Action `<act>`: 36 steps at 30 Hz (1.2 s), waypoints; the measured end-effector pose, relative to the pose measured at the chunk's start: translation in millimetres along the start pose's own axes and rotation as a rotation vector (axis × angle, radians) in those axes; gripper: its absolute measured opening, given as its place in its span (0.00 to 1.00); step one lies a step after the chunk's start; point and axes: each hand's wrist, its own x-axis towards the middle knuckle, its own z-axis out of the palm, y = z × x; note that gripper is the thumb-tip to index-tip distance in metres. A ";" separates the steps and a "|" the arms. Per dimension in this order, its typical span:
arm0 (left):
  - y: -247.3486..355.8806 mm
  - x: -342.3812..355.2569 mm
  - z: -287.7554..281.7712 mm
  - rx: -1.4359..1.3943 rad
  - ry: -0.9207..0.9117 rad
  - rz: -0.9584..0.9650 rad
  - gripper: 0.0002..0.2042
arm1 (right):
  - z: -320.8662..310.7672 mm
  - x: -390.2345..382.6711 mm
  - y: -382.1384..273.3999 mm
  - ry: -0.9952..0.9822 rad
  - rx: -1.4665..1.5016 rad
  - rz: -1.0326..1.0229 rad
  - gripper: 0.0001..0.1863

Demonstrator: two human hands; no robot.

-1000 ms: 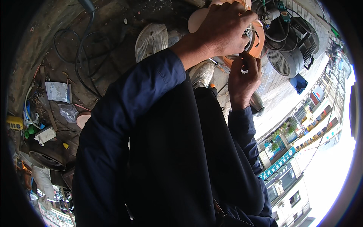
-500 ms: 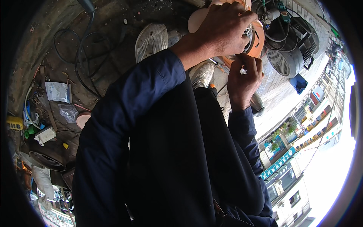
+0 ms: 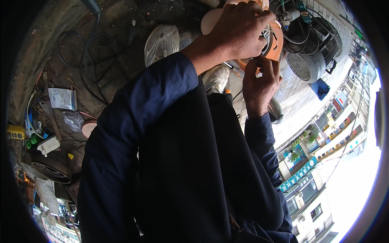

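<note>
An orange round housing with a metal inside stands at the top of the view. My left hand reaches across its upper side, fingers curled down over it, the thumb by the inner metal part. What those fingertips hold is hidden behind the hand. Close to the housing's near rim, my right hand is closed in a pinch, with the thumb and forefinger together. Anything between them is too small to make out. Thin wires show inside the housing beside my left thumb.
To the right lies a dark motor-like machine with a grille and cables. A black cable loops over the floor at left. A plastic packet, a round pinkish disc and a yellow tool lie further left. My shoes flank the housing's near side.
My right hand has shifted slightly up and left toward the housing's rim, and the white bit between its fingers shows less. My left hand stays in place.
</note>
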 end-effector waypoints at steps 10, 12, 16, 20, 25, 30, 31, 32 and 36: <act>-0.3 0.1 0.8 0.011 0.002 0.002 0.29 | 2.8 3.3 -0.3 0.028 0.049 0.004 0.07; -0.1 -0.1 0.7 0.020 0.000 0.000 0.29 | 1.2 3.7 1.3 0.021 0.042 -0.013 0.07; 0.3 0.1 0.2 0.008 -0.002 0.002 0.29 | -1.4 4.3 3.3 0.030 0.066 0.020 0.06; 0.6 0.6 0.2 0.004 -0.010 -0.009 0.29 | -0.2 8.5 3.8 0.012 0.075 0.060 0.06; 1.5 0.2 -0.3 0.011 -0.015 -0.019 0.29 | 0.8 11.4 3.0 -0.019 0.036 0.073 0.05; 0.1 -0.5 0.9 0.012 -0.025 -0.023 0.29 | 4.8 10.8 2.3 -0.020 0.014 0.091 0.05; -0.3 -0.9 2.0 0.019 -0.007 -0.011 0.29 | 5.3 10.8 2.3 -0.015 0.004 0.091 0.05; -1.0 -1.3 3.2 0.026 0.011 0.001 0.29 | 5.9 11.0 2.2 -0.009 -0.005 0.090 0.06; -1.4 -3.5 7.7 0.146 0.032 -0.016 0.30 | 5.5 12.8 0.0 0.007 0.046 0.137 0.07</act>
